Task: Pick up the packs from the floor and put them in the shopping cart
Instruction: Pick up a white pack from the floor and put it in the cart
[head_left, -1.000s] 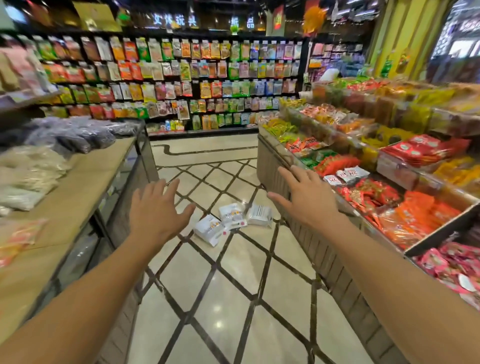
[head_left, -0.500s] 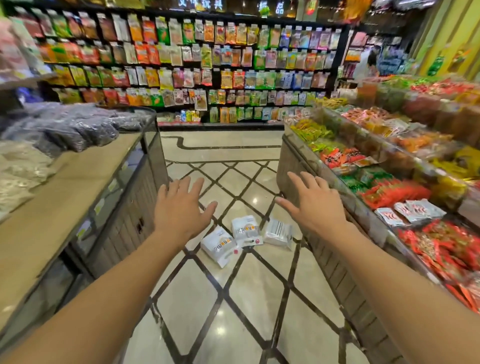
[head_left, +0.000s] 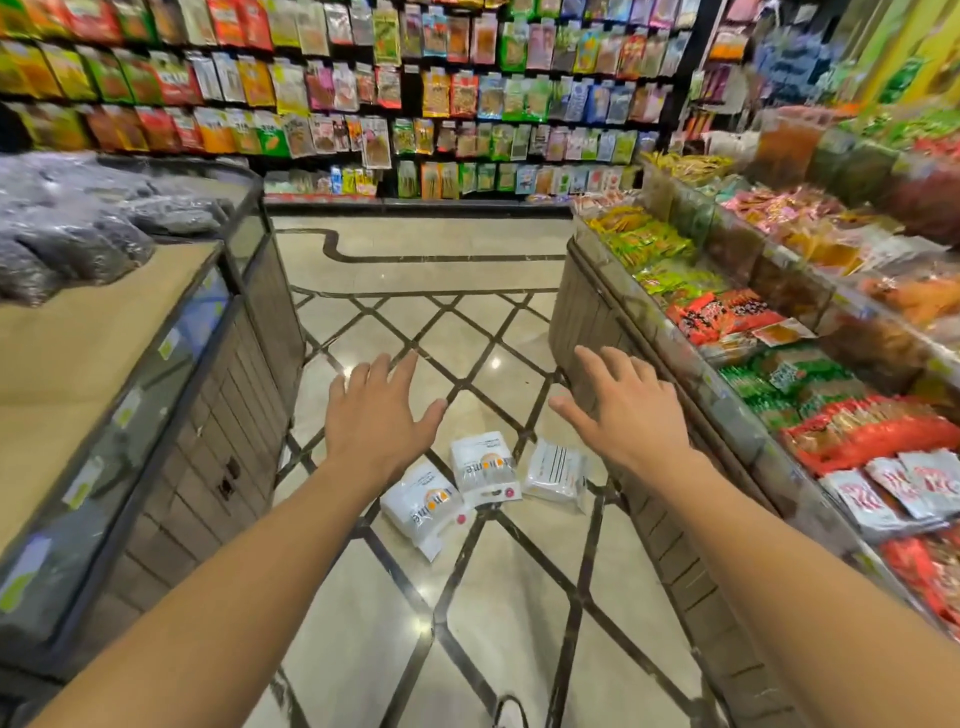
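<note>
Our left hand (head_left: 375, 415) and right hand (head_left: 626, 415): fingers spread, empty, above three white packs (head_left: 480, 467) on floor (head_left: 363, 597).

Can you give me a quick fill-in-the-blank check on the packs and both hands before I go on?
1. ____ white packs lie on the floor.
2. The left hand and right hand are both ____, holding nothing.
3. The middle pack lies ____ the left pack and the right pack.
4. The shelf of bagged snacks stands on the person's ____ side.

Missing words: three; open; between; right
</note>
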